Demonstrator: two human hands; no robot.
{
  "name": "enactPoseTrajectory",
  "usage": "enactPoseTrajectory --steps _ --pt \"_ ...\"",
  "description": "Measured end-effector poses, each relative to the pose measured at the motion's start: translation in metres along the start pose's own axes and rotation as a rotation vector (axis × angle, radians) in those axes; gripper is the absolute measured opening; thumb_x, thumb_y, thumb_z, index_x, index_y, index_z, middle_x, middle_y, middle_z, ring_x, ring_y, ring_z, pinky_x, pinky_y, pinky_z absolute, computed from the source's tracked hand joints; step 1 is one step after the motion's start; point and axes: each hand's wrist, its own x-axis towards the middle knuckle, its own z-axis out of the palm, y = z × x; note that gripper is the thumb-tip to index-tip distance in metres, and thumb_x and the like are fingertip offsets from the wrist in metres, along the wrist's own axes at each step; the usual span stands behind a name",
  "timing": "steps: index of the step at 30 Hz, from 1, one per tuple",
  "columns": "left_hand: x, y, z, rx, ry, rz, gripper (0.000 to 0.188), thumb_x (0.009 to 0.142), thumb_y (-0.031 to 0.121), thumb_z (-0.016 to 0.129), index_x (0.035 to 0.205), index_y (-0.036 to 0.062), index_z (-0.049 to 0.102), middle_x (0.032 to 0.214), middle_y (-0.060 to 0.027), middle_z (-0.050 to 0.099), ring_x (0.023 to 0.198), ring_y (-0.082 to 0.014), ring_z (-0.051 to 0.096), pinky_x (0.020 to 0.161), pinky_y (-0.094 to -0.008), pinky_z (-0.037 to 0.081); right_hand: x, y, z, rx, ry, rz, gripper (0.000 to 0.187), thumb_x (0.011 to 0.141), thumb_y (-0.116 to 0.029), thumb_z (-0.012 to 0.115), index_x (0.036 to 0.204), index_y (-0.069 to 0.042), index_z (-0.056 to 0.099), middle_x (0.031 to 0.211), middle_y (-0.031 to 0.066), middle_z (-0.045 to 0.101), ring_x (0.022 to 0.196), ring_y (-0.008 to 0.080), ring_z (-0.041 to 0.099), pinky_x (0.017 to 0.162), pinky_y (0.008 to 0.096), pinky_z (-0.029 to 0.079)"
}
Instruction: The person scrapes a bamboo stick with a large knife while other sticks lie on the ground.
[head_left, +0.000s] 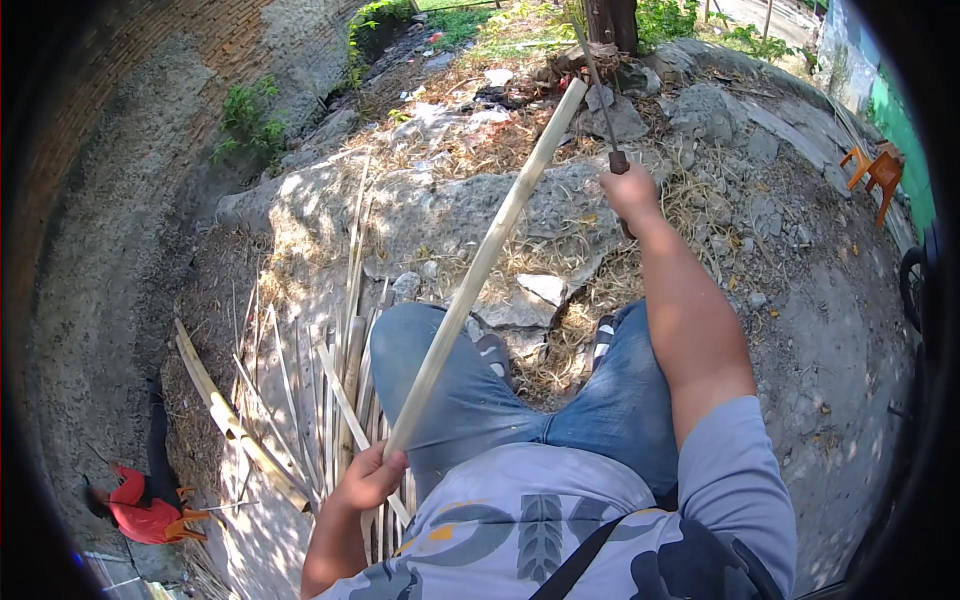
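My left hand [368,482] is closed round the lower end of a long, pale split bamboo strip [486,255]. The strip slants up and away to the right, over my left thigh. My right hand [632,194] grips the brown handle of a machete [600,95], raised to the right of the strip. Its long, narrow blade points away from me and stands apart from the bamboo. Several thin bamboo strips [345,385] lie beside my left leg. Left of them rests a wider piece of split bamboo [235,430].
A low rough stone ledge [440,205] crosses in front of my feet, littered with shavings. Behind it stands a tree trunk [612,25]. At the lower left, a person in red [145,505] sits on an orange chair. Another orange chair [880,178] stands at the right.
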Motion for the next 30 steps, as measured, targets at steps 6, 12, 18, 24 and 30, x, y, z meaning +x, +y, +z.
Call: enactPoseTrajectory --steps 6,12,18,24,30 --pt "0.020 0.010 0.002 -0.186 0.003 0.097 0.034 0.107 0.042 0.054 0.100 0.0082 0.055 0.064 0.0036 0.045 0.051 -0.0071 0.039 0.047 -0.0260 0.033 -0.001 0.002 -0.003 0.407 -0.013 0.130 0.027 0.078 -0.022 0.075 0.081 0.003 0.068 0.071 0.0120 0.065 0.063 0.0236 0.062 0.059 0.0419 0.046" --pt "0.025 0.013 0.007 -0.173 0.020 0.092 0.035 0.107 0.043 0.054 0.099 0.0091 0.053 0.065 0.0046 0.043 0.050 -0.0065 0.037 0.046 -0.0255 0.031 -0.009 -0.008 0.006 0.263 0.070 0.050 0.031 0.078 -0.030 0.075 0.088 -0.001 0.070 0.084 0.0163 0.072 0.087 0.0358 0.071 0.080 0.0457 0.052" --pt "0.025 0.012 0.011 -0.164 0.033 0.084 0.035 0.107 0.043 0.053 0.098 0.0094 0.052 0.065 0.0051 0.044 0.049 -0.0061 0.038 0.045 -0.0249 0.031 -0.046 -0.039 -0.006 0.142 0.041 -0.325 0.024 0.083 -0.027 0.076 0.088 -0.005 0.066 0.082 0.0131 0.071 0.079 0.0321 0.069 0.073 0.0448 0.051" --pt "0.028 0.014 0.013 -0.138 0.034 0.112 0.035 0.108 0.042 0.052 0.097 0.0089 0.052 0.065 0.0051 0.044 0.048 -0.0054 0.039 0.044 -0.0244 0.033 -0.061 -0.042 0.003 0.095 0.051 -0.715 0.020 0.082 -0.024 0.077 0.088 -0.008 0.068 0.077 0.0152 0.069 0.075 0.0372 0.068 0.067 0.0475 0.052" --pt "0.030 0.013 0.012 -0.091 0.037 0.148 0.033 0.108 0.040 0.052 0.097 0.0083 0.053 0.064 0.0052 0.046 0.049 -0.0050 0.041 0.045 -0.0240 0.034 -0.073 -0.048 0.010 -0.182 -0.006 -1.069 0.021 0.073 -0.021 0.075 0.091 -0.015 0.067 0.078 0.0089 0.069 0.076 0.0325 0.070 0.069 0.0458 0.055"
